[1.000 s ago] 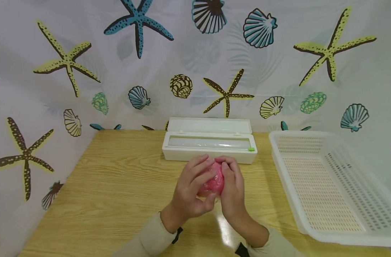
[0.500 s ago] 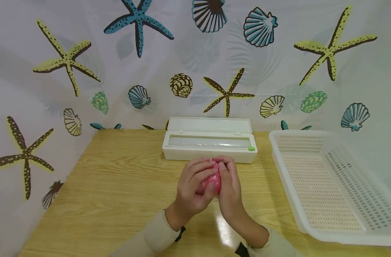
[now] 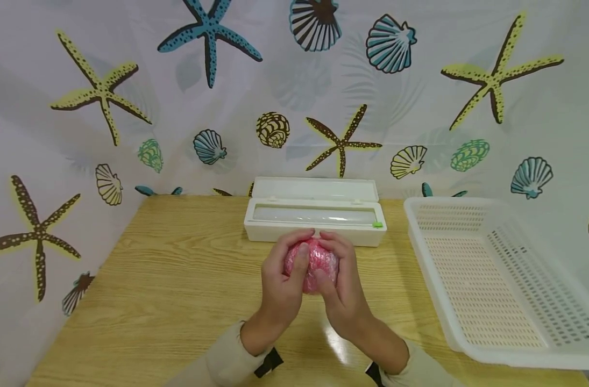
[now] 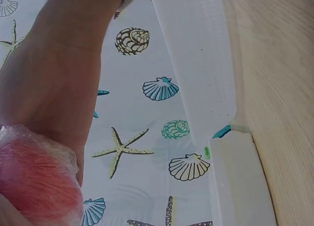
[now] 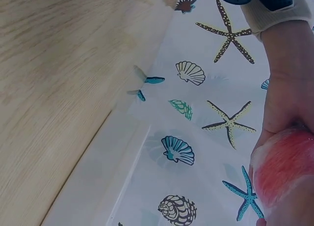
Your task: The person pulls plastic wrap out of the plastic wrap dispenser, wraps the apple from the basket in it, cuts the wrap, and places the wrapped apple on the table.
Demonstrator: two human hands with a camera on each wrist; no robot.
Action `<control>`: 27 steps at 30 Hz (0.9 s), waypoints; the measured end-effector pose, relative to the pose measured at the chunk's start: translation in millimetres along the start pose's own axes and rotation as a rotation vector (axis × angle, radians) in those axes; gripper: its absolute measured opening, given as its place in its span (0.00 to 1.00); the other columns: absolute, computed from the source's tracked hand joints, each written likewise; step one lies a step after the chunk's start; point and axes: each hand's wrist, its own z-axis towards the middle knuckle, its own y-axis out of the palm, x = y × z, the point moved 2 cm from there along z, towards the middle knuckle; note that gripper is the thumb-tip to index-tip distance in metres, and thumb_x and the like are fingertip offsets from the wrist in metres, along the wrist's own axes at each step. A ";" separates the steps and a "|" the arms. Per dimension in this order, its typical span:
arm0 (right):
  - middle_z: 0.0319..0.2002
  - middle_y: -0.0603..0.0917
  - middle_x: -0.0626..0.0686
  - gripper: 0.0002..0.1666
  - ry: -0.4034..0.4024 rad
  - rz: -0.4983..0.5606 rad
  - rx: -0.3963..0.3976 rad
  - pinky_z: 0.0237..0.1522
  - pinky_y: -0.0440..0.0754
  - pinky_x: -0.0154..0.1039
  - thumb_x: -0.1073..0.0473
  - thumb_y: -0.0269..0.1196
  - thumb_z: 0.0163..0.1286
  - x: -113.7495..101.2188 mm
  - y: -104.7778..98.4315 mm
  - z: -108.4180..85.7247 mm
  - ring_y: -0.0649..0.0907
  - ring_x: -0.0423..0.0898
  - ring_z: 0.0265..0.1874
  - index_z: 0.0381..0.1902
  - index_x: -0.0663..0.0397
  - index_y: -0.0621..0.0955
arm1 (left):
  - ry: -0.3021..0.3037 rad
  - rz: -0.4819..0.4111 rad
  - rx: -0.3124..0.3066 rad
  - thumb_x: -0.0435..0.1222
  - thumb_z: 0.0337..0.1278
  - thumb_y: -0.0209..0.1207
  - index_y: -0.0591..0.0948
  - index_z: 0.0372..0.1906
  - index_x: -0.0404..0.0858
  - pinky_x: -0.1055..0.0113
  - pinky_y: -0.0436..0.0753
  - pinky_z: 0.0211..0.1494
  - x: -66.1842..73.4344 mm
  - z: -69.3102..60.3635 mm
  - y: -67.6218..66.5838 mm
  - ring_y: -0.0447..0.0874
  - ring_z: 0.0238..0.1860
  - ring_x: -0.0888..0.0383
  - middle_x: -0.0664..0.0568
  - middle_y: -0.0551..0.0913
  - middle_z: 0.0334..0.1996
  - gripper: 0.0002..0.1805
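A round red thing wrapped in clear cling film [image 3: 318, 257] is held between both hands above the table, in the middle of the head view. My left hand [image 3: 281, 287] grips its left side, thumb laid across the front. From the right, my right hand [image 3: 346, 295] curls round it with the thumb pressed on the lower front. Both wrist views show the wrapped red thing [image 4: 39, 182] close up, its film wrinkled and shiny. Just behind the hands stands a white cling film dispenser [image 3: 270, 233], lid raised, a roll inside and a green slider at its right end.
To the right sits a white perforated plastic basket [image 3: 432, 279], with nothing seen in it. The wooden table [image 3: 178, 279] reaches back to a hanging cloth [image 3: 236, 107] printed with starfish and shells.
Both hands have shifted round the wrapped red thing, turning it. The left thumb now lies upright across its front, the right thumb has come onto it, and more of its surface shows.
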 end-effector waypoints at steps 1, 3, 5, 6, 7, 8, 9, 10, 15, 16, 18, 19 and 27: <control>0.59 0.63 0.64 0.25 -0.016 -0.015 0.004 0.58 0.70 0.38 0.53 0.48 0.72 -0.9 1.0 0.6 0.66 0.59 0.58 0.56 0.69 0.63 | -0.022 -0.015 0.003 0.26 0.64 0.48 0.76 0.50 0.30 0.59 0.83 0.38 0.4 -0.1 0.3 0.79 0.43 0.49 0.41 0.78 0.47 0.12; 0.57 0.64 0.66 0.25 -0.037 -0.040 0.024 0.57 0.70 0.37 0.53 0.48 0.72 -5.5 3.2 2.7 0.68 0.58 0.56 0.54 0.72 0.64 | -0.042 -0.021 0.011 0.25 0.64 0.48 0.76 0.50 0.30 0.60 0.83 0.37 0.6 -1.2 1.4 0.80 0.42 0.50 0.41 0.78 0.47 0.12; 0.54 0.66 0.69 0.24 -0.055 -0.061 0.052 0.54 0.72 0.35 0.54 0.48 0.72 -12.9 5.2 5.8 0.69 0.57 0.54 0.51 0.75 0.64 | -0.028 0.011 0.023 0.26 0.65 0.48 0.76 0.49 0.30 0.60 0.83 0.39 0.9 -2.5 3.0 0.79 0.43 0.50 0.42 0.79 0.46 0.12; 0.52 0.66 0.70 0.24 -0.059 -0.072 0.067 0.53 0.73 0.34 0.55 0.48 0.71 -16.9 6.0 7.5 0.70 0.57 0.53 0.49 0.76 0.65 | -0.017 0.032 0.025 0.27 0.65 0.47 0.76 0.49 0.31 0.61 0.83 0.39 1.0 -3.2 3.8 0.79 0.44 0.50 0.43 0.78 0.46 0.11; 0.50 0.67 0.71 0.23 -0.064 -0.083 0.080 0.52 0.73 0.33 0.56 0.48 0.71 -20.2 6.4 9.0 0.71 0.56 0.52 0.48 0.77 0.65 | -0.004 0.057 0.027 0.28 0.65 0.47 0.76 0.49 0.31 0.61 0.83 0.40 0.7 -3.9 4.7 0.79 0.44 0.50 0.43 0.78 0.46 0.11; 0.49 0.67 0.72 0.22 -0.070 -0.090 0.092 0.51 0.73 0.33 0.57 0.48 0.71 -22.8 6.6 10.1 0.71 0.56 0.51 0.47 0.78 0.65 | 0.005 0.078 0.027 0.28 0.66 0.47 0.76 0.48 0.31 0.61 0.83 0.40 0.6 -4.2 5.3 0.79 0.45 0.50 0.43 0.78 0.46 0.11; 0.48 0.67 0.73 0.22 -0.073 -0.098 0.099 0.50 0.74 0.33 0.59 0.48 0.70 -24.4 6.5 10.9 0.71 0.56 0.50 0.46 0.78 0.65 | 0.012 0.093 0.024 0.29 0.66 0.47 0.76 0.49 0.31 0.62 0.83 0.41 0.4 -4.5 5.7 0.79 0.45 0.51 0.44 0.78 0.46 0.11; 0.48 0.67 0.72 0.21 -0.076 -0.104 0.105 0.50 0.74 0.33 0.59 0.48 0.70 -24.6 6.3 11.2 0.71 0.56 0.50 0.46 0.78 0.65 | 0.014 0.102 0.018 0.30 0.67 0.47 0.76 0.49 0.31 0.62 0.82 0.42 0.0 -4.5 5.9 0.78 0.46 0.51 0.44 0.78 0.47 0.11; 0.52 0.68 0.68 0.19 -0.037 -0.059 0.107 0.49 0.76 0.33 0.64 0.48 0.67 -6.9 3.4 4.8 0.71 0.54 0.51 0.51 0.74 0.65 | 0.029 0.102 -0.050 0.36 0.70 0.43 0.72 0.53 0.31 0.62 0.82 0.43 -1.9 -3.7 3.9 0.78 0.49 0.49 0.43 0.75 0.53 0.16; 0.53 0.68 0.67 0.20 -0.017 -0.030 0.107 0.47 0.77 0.34 0.65 0.47 0.66 -3.0 2.5 3.4 0.72 0.53 0.51 0.53 0.72 0.65 | 0.056 0.117 -0.068 0.39 0.70 0.42 0.71 0.54 0.30 0.62 0.82 0.44 -1.8 -3.9 3.6 0.76 0.51 0.47 0.42 0.74 0.55 0.18; 0.54 0.68 0.64 0.21 0.034 0.047 0.100 0.43 0.80 0.35 0.68 0.45 0.65 2.3 0.7 1.2 0.74 0.52 0.49 0.56 0.70 0.64 | 0.136 0.162 -0.098 0.42 0.70 0.41 0.70 0.54 0.29 0.60 0.81 0.46 -0.9 -4.6 3.3 0.74 0.54 0.44 0.39 0.70 0.57 0.21; 0.54 0.69 0.63 0.22 0.061 0.084 0.095 0.41 0.81 0.37 0.69 0.44 0.65 3.4 -0.1 1.0 0.74 0.52 0.48 0.57 0.69 0.64 | 0.186 0.195 -0.108 0.44 0.69 0.42 0.69 0.54 0.28 0.59 0.80 0.47 -0.5 -5.2 3.0 0.72 0.55 0.43 0.37 0.69 0.58 0.23; 0.49 0.72 0.59 0.19 0.554 0.343 0.099 0.29 0.83 0.43 0.55 0.40 0.75 -6.6 -2.7 4.2 0.79 0.51 0.39 0.58 0.58 0.65 | 0.558 0.375 -0.114 0.46 0.62 0.50 0.71 0.48 0.28 0.53 0.80 0.47 -2.2 -4.2 -4.1 0.71 0.54 0.38 0.33 0.72 0.50 0.23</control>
